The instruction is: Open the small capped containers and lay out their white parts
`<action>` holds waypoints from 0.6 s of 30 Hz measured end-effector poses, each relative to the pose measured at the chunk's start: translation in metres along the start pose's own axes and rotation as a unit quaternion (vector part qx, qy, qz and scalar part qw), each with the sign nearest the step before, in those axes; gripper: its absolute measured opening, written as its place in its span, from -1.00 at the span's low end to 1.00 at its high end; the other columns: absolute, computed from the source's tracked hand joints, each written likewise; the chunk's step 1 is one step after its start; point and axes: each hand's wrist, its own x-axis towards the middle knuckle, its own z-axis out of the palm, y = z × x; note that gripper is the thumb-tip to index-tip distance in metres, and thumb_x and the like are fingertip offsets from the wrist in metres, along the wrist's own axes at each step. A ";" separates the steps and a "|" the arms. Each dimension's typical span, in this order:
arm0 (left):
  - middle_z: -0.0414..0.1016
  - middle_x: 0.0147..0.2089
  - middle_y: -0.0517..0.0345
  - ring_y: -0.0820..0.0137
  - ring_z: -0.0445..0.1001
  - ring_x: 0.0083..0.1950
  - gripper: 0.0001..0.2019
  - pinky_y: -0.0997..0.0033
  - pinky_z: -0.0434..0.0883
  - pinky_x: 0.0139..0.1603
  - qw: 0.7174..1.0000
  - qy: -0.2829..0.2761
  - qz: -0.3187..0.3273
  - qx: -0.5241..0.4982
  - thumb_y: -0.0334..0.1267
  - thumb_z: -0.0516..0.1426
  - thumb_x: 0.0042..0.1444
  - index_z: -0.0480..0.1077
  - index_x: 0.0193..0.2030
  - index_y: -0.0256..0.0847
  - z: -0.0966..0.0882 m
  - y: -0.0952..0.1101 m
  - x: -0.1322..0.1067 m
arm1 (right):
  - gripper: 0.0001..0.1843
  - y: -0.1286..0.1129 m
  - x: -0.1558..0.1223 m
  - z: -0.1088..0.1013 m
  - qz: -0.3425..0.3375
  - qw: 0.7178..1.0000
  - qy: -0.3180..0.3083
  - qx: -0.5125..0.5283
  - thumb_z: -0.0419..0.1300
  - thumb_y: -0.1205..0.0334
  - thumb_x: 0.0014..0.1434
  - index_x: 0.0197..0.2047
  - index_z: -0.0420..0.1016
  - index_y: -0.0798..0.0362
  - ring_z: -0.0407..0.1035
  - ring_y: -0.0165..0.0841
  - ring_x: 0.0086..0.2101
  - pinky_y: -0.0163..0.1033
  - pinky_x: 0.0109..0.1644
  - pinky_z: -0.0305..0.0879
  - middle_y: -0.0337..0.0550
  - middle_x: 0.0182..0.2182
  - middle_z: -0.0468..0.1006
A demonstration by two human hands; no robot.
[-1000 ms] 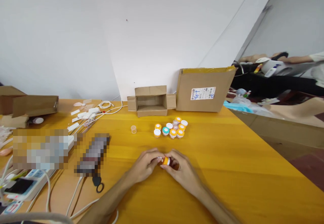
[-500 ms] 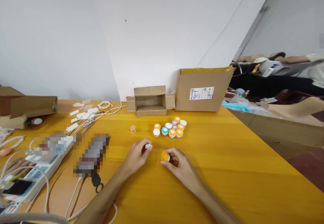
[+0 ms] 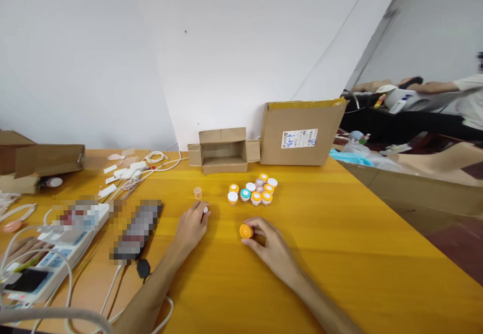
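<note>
My right hand [image 3: 269,246] pinches a small orange-lidded jar [image 3: 246,231] between thumb and fingers, its round top tilted toward me. My left hand [image 3: 190,226] is closed on a small white piece [image 3: 206,210], whose kind is too small to make out; only its end shows past the fingers. Just beyond the left fingertips stands a small clear cup [image 3: 197,192]. Ahead of both hands lies a cluster of small round jars with orange lids [image 3: 256,197], white lids [image 3: 233,198] and one teal lid [image 3: 245,194].
An open cardboard box [image 3: 224,155] and a large labelled carton [image 3: 302,135] stand against the wall. Left are a phone [image 3: 139,231], a power strip [image 3: 71,253], white cables and paper scraps [image 3: 130,169]. Another person's sleeve [image 3: 471,97] shows at far right.
My left hand has moved left and away from me with the white piece, near the clear cup. The right hand stays in place; the orange-lidded jar has turned slightly.
</note>
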 end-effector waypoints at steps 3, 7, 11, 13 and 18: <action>0.58 -0.08 0.02 0.21 0.57 -0.15 -0.77 0.36 0.36 -0.21 1.000 0.010 0.000 0.003 -0.34 0.04 0.27 0.46 -0.03 -0.08 0.000 -0.001 0.000 | -0.85 -0.003 0.000 -0.001 -0.003 1.000 -0.001 -0.023 0.25 0.23 0.09 -0.21 0.46 -0.06 0.48 -0.27 -0.23 -0.12 -0.04 0.46 -0.19 -0.23 0.60; 0.59 -0.07 0.01 0.20 0.58 -0.14 -0.79 0.36 0.34 -0.23 1.000 0.024 -0.005 0.007 -0.34 0.05 0.27 0.45 -0.03 -0.09 -0.001 -0.003 0.001 | -0.85 -0.006 0.001 -0.003 -0.009 0.998 0.014 -0.055 0.26 0.27 0.05 -0.25 0.47 -0.06 0.45 -0.25 -0.23 -0.11 -0.04 0.41 -0.19 -0.26 0.59; 0.58 -0.10 0.03 0.21 0.58 -0.16 -0.80 0.38 0.31 -0.26 1.000 0.020 -0.015 0.019 -0.34 0.03 0.29 0.44 -0.06 -0.09 -0.003 -0.001 0.001 | -0.87 -0.009 0.001 -0.003 0.001 0.999 0.004 -0.045 0.23 0.25 0.05 -0.26 0.46 -0.06 0.43 -0.27 -0.28 -0.15 -0.11 0.41 -0.21 -0.30 0.58; 0.58 -0.10 0.03 0.20 0.58 -0.14 -0.80 0.38 0.31 -0.26 0.999 0.015 -0.021 0.023 -0.35 0.04 0.28 0.44 -0.06 -0.10 -0.004 0.000 0.001 | -0.87 -0.009 0.001 -0.003 0.008 0.999 -0.004 -0.034 0.22 0.24 0.06 -0.26 0.45 -0.06 0.42 -0.29 -0.32 -0.18 -0.16 0.41 -0.23 -0.33 0.57; 0.57 -0.11 0.04 0.21 0.57 -0.16 -0.82 0.38 0.31 -0.27 0.999 0.018 -0.022 0.025 -0.36 0.05 0.26 0.44 -0.09 -0.10 -0.004 0.002 0.001 | -0.87 -0.011 0.001 -0.003 0.013 0.999 -0.004 -0.029 0.23 0.22 0.05 -0.26 0.44 -0.05 0.41 -0.30 -0.35 -0.20 -0.20 0.39 -0.23 -0.36 0.55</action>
